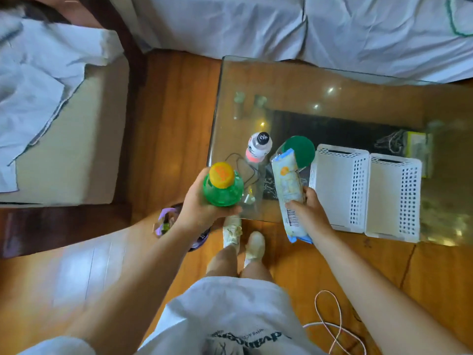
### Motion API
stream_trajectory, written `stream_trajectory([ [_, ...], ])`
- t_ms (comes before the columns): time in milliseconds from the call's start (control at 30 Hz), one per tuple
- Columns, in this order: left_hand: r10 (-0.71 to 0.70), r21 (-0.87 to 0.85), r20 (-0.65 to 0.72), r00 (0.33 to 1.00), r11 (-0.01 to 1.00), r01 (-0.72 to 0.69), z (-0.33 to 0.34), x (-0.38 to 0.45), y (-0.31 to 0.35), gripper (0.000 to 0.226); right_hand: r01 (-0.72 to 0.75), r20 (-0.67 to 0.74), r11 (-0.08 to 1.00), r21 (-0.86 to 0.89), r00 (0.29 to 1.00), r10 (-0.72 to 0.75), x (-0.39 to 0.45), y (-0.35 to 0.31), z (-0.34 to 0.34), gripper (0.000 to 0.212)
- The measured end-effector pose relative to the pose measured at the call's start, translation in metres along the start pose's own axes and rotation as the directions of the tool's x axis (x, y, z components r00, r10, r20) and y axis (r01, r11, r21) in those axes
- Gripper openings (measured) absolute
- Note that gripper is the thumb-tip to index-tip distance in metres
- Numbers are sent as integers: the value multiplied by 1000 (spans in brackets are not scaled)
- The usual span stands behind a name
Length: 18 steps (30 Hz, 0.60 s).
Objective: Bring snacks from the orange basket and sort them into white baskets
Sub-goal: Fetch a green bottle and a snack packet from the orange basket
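Note:
My left hand [197, 206] grips a green bottle [224, 190] with a yellow-orange cap, held upright just off the glass table's near left corner. My right hand [311, 213] grips a long pale snack packet [288, 185] with a barcode, held over the table's front edge. Two white perforated baskets [340, 190] [394, 198] stand side by side on the table to the right of the packet. No orange basket is in view.
On the glass table [281, 80] stand a clear bottle with a black cap [258, 147] and a jar with a green lid [299, 149]. A purple bag [166, 221] lies on the wooden floor below my left hand. White-covered sofas border the table; a white cable [330, 326] lies near my feet.

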<state>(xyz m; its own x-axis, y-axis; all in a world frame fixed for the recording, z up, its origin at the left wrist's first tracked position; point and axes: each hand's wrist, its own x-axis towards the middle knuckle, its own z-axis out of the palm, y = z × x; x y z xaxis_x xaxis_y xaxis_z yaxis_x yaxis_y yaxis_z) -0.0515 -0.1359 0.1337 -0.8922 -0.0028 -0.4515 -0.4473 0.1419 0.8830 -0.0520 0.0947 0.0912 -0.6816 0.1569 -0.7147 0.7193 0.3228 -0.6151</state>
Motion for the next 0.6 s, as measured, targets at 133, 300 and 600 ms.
stream_trajectory([
  [133, -12, 96, -7, 1000, 995, 13, 27, 46, -31, 65, -52, 40, 984, -171, 997, 60, 50, 26, 9, 44],
  [300, -13, 216, -146, 989, 975, 44, 56, 93, -87, 80, 30, -29, 956, -293, 999, -40, 94, 59, 22, 52],
  [600, -12, 190, -190, 982, 981, 48, 79, 122, -146, 74, 95, -98, 880, -465, 983, -157, 148, 93, 30, 55],
])
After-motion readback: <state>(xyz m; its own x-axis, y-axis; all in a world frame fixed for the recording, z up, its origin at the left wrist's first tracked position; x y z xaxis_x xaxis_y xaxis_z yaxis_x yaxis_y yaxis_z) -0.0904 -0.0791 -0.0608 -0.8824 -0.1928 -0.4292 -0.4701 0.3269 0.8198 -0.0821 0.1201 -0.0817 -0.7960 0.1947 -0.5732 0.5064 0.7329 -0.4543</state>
